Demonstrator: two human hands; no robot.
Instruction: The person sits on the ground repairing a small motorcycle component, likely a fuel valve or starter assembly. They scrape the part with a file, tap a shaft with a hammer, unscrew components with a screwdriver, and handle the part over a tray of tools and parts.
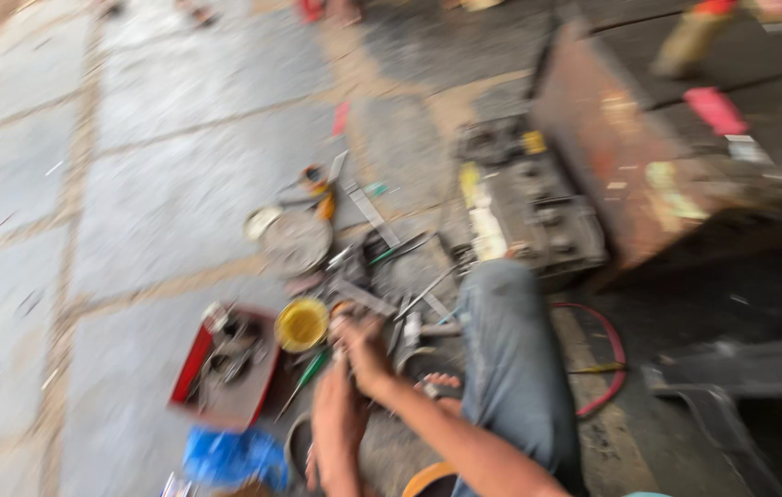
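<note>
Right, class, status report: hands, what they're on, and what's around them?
Both hands together, left hand low, right hand above; picture too blurred to tell the grip. Yellow tub and red tray close by. Loose tools scattered ahead.

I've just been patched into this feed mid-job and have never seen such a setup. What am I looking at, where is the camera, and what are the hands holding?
There is no machine here: a person sits on a paved floor, and the one camera is worn on their head, looking down. The picture is motion-blurred. Both bare hands meet over scattered tools: the left hand lower, the right hand above it. They seem to grip a small part, too blurred to name. Nearby lie a red tray of metal parts, a yellow round tin, a green-handled screwdriver, a blue bag, a round metal disc and a rusty metal box. The person's jeans-clad leg stretches forward.
</note>
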